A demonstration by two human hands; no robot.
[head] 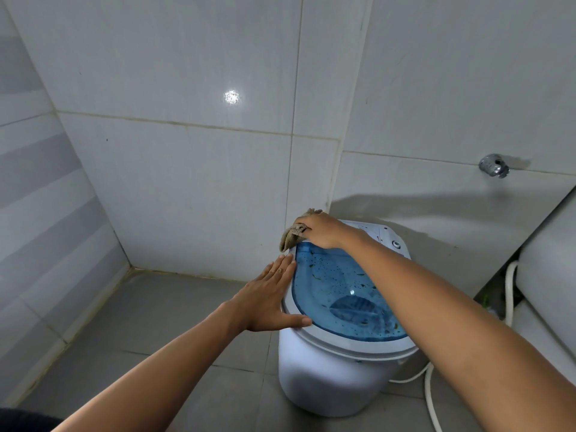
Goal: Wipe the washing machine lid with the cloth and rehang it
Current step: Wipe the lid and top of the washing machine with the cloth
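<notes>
A small white washing machine (314, 372) stands on the grey floor, right of centre. Its lid (339, 285) is clear blue with a white rim, speckled with drops and bits of dirt. My right hand (324, 230) presses a beige cloth (291, 236) onto the lid's far left edge, fingers closed over it. My left hand (271, 299) lies flat and open against the lid's left rim, thumb along the front edge. The cloth is partly hidden under my right hand.
White tiled walls meet in a corner behind the machine. A chrome wall fitting (494, 166) sticks out at the upper right. A white hose (431, 391) runs along the floor to the right, beside a large white appliance (548, 275).
</notes>
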